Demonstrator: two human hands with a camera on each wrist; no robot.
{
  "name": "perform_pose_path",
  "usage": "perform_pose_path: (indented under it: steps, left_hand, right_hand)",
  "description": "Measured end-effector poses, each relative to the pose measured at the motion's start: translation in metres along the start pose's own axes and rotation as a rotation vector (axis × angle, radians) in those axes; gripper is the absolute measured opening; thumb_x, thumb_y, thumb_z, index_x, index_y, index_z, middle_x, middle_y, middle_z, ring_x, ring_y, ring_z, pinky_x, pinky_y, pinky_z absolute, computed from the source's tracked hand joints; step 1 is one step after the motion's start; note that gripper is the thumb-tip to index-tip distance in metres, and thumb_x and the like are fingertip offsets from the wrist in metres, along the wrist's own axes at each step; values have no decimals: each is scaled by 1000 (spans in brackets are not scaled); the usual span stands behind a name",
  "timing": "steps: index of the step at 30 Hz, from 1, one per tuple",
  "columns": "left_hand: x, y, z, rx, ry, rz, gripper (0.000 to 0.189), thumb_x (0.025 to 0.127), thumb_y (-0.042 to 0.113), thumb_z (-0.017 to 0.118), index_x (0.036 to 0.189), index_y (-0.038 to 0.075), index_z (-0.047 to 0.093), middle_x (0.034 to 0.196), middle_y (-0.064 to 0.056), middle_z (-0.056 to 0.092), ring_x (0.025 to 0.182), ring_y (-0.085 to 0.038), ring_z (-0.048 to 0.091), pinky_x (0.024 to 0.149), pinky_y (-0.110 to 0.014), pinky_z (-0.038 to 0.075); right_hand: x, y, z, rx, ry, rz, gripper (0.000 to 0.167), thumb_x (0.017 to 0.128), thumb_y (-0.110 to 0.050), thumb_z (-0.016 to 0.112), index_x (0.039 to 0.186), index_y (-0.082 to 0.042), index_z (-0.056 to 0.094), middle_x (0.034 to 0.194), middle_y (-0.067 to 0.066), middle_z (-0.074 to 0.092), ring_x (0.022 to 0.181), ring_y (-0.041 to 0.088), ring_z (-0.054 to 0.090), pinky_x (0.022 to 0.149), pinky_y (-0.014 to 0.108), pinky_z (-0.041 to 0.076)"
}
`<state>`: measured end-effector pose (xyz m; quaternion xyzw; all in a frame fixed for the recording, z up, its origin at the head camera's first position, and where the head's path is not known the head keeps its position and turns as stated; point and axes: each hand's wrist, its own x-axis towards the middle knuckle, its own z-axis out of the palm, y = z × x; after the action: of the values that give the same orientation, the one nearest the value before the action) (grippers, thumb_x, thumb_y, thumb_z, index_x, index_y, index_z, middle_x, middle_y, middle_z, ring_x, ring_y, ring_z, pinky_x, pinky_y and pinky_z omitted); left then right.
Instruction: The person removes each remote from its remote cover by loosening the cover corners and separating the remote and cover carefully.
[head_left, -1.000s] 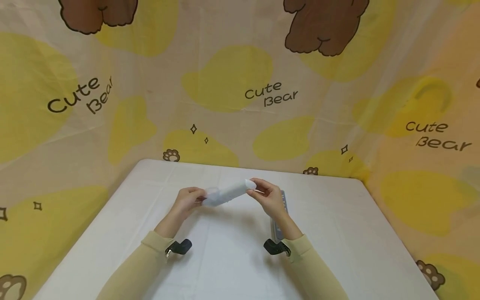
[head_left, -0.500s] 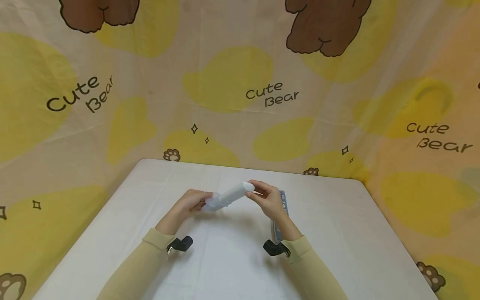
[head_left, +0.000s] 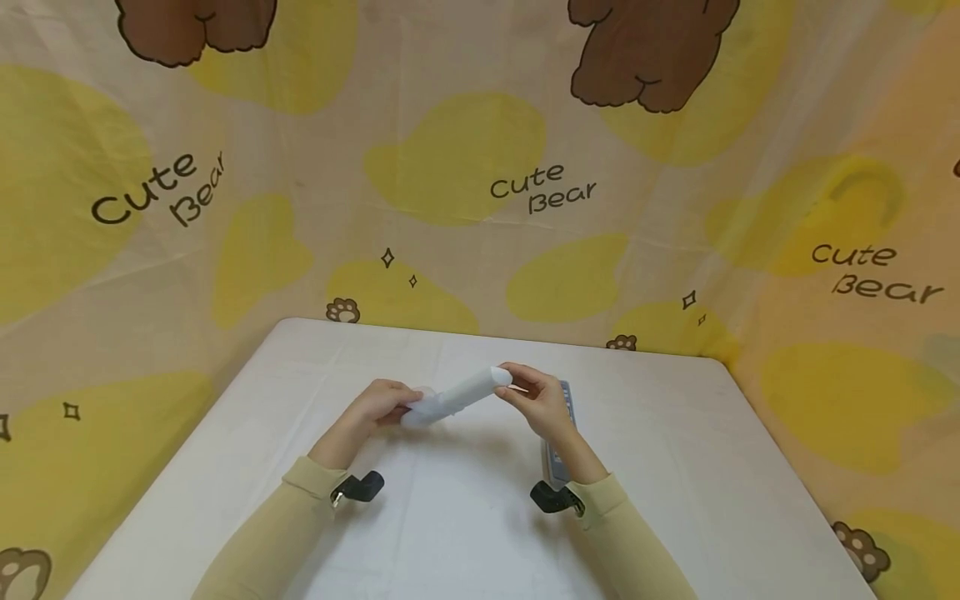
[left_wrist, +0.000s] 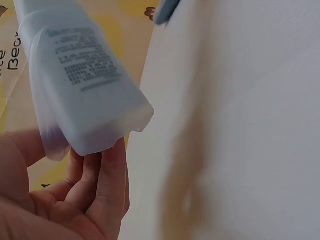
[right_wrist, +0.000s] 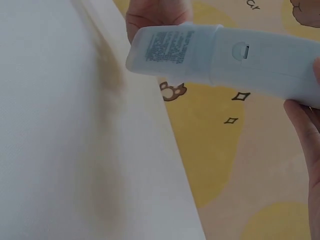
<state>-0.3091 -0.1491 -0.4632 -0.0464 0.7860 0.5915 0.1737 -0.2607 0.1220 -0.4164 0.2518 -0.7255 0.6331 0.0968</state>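
Both hands hold a white remote control point(head_left: 476, 390) slanting above the table, its right end higher. A thin translucent sleeve point(right_wrist: 195, 52) wraps its left end; the right wrist view shows printed text through it and a battery-cover latch on the bare back. My left hand point(head_left: 378, 404) grips the sleeved end, thumb at a loose fold of the sleeve point(left_wrist: 47, 115) in the left wrist view and fingers behind. At the bare end, my right hand point(head_left: 542, 404) pinches the remote between thumb and fingers. In the right wrist view that hand point(right_wrist: 310, 140) is partly cut off.
A flat blue-grey object point(head_left: 567, 400) with pale markings lies on the white table point(head_left: 465, 525), partly hidden behind the right hand and wrist. Patterned cloth point(head_left: 450, 167) hangs behind the table and along its sides. Black wrist cameras point(head_left: 360, 486) sit at both cuffs.
My left hand has shifted slightly right along the sleeved end, which has dipped, so the remote slants more steeply. The loose sleeve part looks shorter. My right hand has barely moved.
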Motion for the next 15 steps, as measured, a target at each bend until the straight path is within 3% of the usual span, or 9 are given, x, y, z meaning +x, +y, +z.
perform_pose_path:
  steps: [7, 15]
  left_hand:
    - [1, 2, -1, -36, -10, -5, 27, 89, 16, 64, 103, -7, 61, 98, -11, 66, 79, -14, 63, 77, -33, 57]
    - [2, -2, -3, -87, -7, 5, 18, 88, 11, 63, 94, -6, 61, 92, -9, 63, 74, -12, 61, 69, -26, 57]
  right_hand:
    - [-2, 0, -1, -7, 23, 4, 33, 82, 8, 66, 114, 15, 58, 117, 33, 58, 99, -2, 62, 84, 27, 53]
    - [-1, 0, -2, 5, 17, -9, 33, 82, 9, 66, 114, 15, 58, 116, 33, 58, 99, -1, 62, 85, 27, 53]
